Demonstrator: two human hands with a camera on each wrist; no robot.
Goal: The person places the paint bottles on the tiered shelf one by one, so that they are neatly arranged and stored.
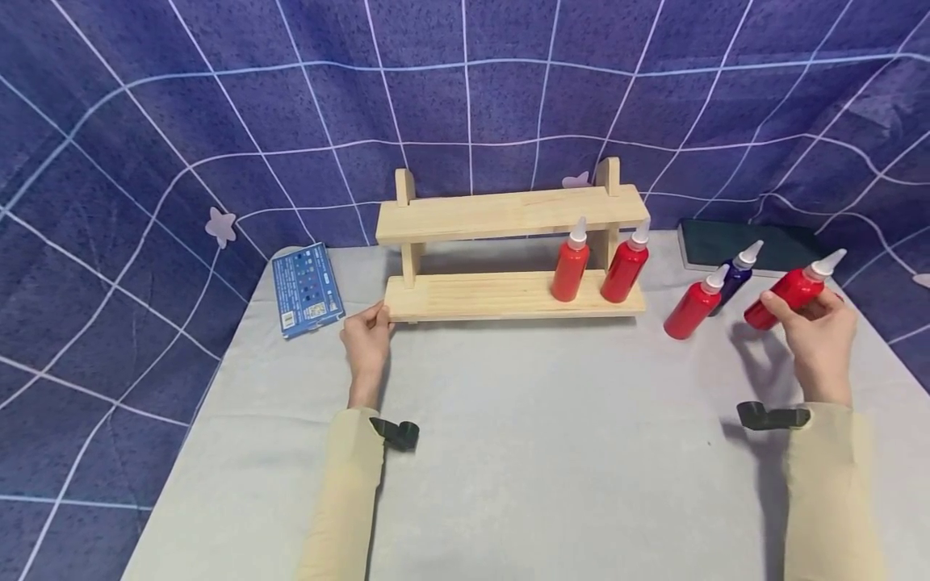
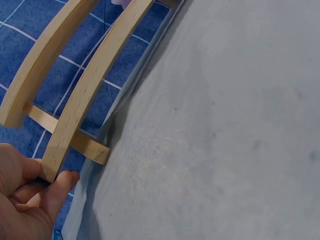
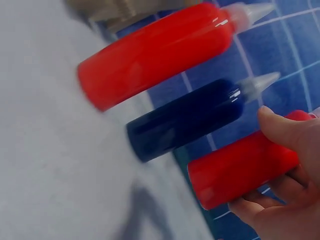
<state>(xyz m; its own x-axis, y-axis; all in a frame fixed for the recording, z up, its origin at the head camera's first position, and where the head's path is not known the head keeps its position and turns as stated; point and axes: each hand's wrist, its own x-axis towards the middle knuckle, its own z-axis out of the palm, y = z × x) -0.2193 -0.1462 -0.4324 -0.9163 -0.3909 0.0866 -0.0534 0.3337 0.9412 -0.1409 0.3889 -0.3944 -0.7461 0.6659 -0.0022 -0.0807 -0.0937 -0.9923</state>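
My left hand (image 1: 366, 343) pinches the left end of the lower board of a two-tier wooden shelf (image 1: 472, 297); thumb and fingers are around the board's end in the left wrist view. On the far right, my right hand (image 1: 824, 339) grips a red squeeze bottle (image 3: 245, 167) with a white pointed cap, tilted. Left of it stand another red bottle (image 1: 690, 311) and a dark blue bottle (image 3: 187, 120), both on the table. Two more red bottles (image 1: 570, 270) stand on the right part of the lower board.
A blue printed box (image 1: 308, 289) lies at the table's back left. Behind the bottles at the back right lies a dark green flat board (image 1: 770, 244). A blue curtain (image 1: 465, 97) with white grid lines hangs behind the white-covered table (image 1: 508, 452).
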